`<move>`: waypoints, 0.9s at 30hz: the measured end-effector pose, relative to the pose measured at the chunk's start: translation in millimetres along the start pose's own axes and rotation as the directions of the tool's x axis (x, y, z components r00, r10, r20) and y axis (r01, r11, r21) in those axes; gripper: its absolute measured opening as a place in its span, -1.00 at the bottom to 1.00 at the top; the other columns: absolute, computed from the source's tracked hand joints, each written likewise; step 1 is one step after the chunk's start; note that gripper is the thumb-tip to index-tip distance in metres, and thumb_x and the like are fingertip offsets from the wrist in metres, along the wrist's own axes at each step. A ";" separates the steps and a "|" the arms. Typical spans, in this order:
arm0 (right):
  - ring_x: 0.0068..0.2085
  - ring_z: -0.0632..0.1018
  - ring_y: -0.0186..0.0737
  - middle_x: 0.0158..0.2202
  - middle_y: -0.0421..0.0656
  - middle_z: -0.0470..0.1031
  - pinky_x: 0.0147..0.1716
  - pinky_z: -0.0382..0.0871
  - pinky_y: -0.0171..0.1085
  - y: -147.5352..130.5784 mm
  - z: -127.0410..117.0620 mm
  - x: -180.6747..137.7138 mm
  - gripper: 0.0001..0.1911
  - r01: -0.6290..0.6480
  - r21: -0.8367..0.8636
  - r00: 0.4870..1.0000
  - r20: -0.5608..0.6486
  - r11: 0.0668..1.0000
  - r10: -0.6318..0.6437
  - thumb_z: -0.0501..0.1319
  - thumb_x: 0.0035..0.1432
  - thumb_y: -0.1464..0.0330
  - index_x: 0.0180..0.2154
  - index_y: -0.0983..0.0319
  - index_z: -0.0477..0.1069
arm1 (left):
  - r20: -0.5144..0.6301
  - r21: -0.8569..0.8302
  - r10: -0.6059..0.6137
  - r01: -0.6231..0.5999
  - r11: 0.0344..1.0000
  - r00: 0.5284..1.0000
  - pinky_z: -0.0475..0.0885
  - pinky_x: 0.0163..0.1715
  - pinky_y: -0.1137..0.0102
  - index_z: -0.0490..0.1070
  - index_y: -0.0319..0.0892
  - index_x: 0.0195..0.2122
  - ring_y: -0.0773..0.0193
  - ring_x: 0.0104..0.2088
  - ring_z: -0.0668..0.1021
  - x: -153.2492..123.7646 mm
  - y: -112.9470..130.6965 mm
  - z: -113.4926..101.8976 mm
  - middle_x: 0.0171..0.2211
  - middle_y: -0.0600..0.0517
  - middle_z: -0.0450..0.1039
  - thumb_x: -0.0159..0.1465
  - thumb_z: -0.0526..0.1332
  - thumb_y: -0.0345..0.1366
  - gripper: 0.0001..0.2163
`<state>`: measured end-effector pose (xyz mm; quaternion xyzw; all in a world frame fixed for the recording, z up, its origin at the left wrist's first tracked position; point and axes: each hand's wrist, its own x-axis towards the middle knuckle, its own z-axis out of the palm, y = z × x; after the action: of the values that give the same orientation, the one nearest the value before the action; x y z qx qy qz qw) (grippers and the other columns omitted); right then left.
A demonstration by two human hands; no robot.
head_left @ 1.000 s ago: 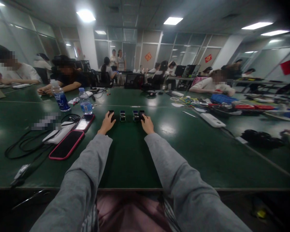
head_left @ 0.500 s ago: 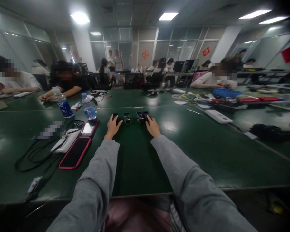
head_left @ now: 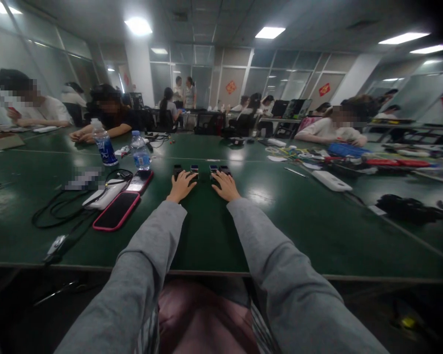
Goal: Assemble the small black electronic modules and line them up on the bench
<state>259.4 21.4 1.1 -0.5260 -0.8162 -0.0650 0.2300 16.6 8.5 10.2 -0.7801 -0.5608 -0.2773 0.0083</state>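
On the green table (head_left: pixel 206 221), several small dark box-like devices stand in a short row ahead of me. My left hand (head_left: pixel 183 186) is open, fingers spread, over the near side of the left pair: a black one (head_left: pixel 177 168) and one with a small pale-edged screen (head_left: pixel 194 168). My right hand (head_left: pixel 226 186) lies open, fingers apart, by the right pair, another screened device (head_left: pixel 213 169) and a black device (head_left: pixel 225 169). The fingers partly cover all these devices, and I cannot tell whether they touch them.
To the left lie a pink-edged phone (head_left: pixel 117 211), a second phone (head_left: pixel 140 181), a white power bank (head_left: pixel 105 193) and black cables; two bottles (head_left: pixel 140 151) stand behind. On the right are a white box (head_left: pixel 331 181), a pen (head_left: pixel 295 172) and tangled wires. People sit across the table.
Both hands have shifted inward, from the outer black devices towards the screened ones. The camera view has tilted and turned slightly left.
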 end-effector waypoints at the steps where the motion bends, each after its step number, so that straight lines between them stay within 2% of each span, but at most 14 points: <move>1: 0.39 0.06 -0.10 0.39 -0.15 0.03 0.35 -0.14 0.05 0.6 -0.1 -0.4 -0.42 0.001 0.005 1.000 -0.006 1.000 -0.001 0.06 0.32 0.21 0.34 0.10 0.12 | -0.009 0.001 -0.001 0.001 1.000 1.000 -0.02 0.26 -0.23 0.25 0.12 0.26 -0.03 0.35 0.13 -0.2 0.6 -1.2 0.26 -0.06 0.28 0.39 0.06 -0.12 -0.59; 7: 0.38 0.10 -0.11 0.37 -0.17 0.08 0.36 -0.20 0.07 -0.4 -0.4 -4.2 -0.44 0.027 0.027 0.999 -0.031 0.999 -0.027 0.10 0.30 0.21 0.31 0.07 0.17 | -0.069 0.002 -0.033 0.033 0.999 0.997 0.08 0.24 -0.12 0.37 0.06 0.15 0.01 0.27 0.25 -1.9 8.4 -6.7 0.16 -0.08 0.39 0.40 0.03 -0.18 -0.67; 11: 0.35 0.18 -0.12 0.39 -0.15 0.02 0.34 -0.06 0.04 1.1 1.2 -4.0 -0.40 0.060 0.077 0.998 0.007 0.995 -0.061 0.10 0.30 0.20 0.33 0.10 0.12 | -0.075 0.016 -0.032 0.033 0.999 0.997 0.11 0.20 -0.12 0.39 0.05 0.12 0.01 0.25 0.26 -1.4 8.5 -7.7 0.14 -0.09 0.39 0.39 0.07 -0.21 -0.69; 17: 0.36 0.17 -0.12 0.41 -0.14 -0.02 0.33 0.05 0.01 3.5 0.5 -1.6 -0.33 0.087 0.127 0.995 0.031 0.988 -0.092 0.06 0.33 0.13 0.39 0.12 -0.03 | -0.058 0.030 -0.004 0.006 1.000 0.998 0.12 0.19 -0.15 0.37 0.09 0.15 -0.03 0.25 0.25 0.2 6.3 -5.0 0.12 -0.09 0.40 0.37 0.08 -0.25 -0.66; 20: 0.35 0.18 -0.13 0.41 -0.12 -0.04 0.31 0.11 -0.04 3.3 0.2 -1.2 -0.34 0.080 0.160 0.995 0.047 0.984 -0.089 0.04 0.34 0.11 0.37 0.17 0.01 | -0.062 0.036 0.004 -0.001 0.999 0.998 0.12 0.19 -0.15 0.36 0.10 0.16 -0.02 0.25 0.26 0.0 6.2 -3.7 0.11 -0.08 0.41 0.37 0.07 -0.26 -0.65; 27: 0.37 0.15 -0.17 0.40 -0.08 -0.01 0.36 0.01 -0.06 -2.3 -0.3 -2.6 -0.38 0.119 0.159 0.991 0.047 0.980 -0.128 0.08 0.29 0.24 0.33 0.22 0.08 | -0.067 0.020 -0.005 0.007 1.000 0.998 0.10 0.20 -0.17 0.37 0.10 0.15 -0.02 0.25 0.26 -0.5 5.9 -3.9 0.11 -0.07 0.42 0.36 0.06 -0.28 -0.65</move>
<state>258.3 18.1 0.5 -0.4565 -0.8560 0.0001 0.2425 20.0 4.7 15.1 -0.7686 -0.5652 -0.2978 0.0341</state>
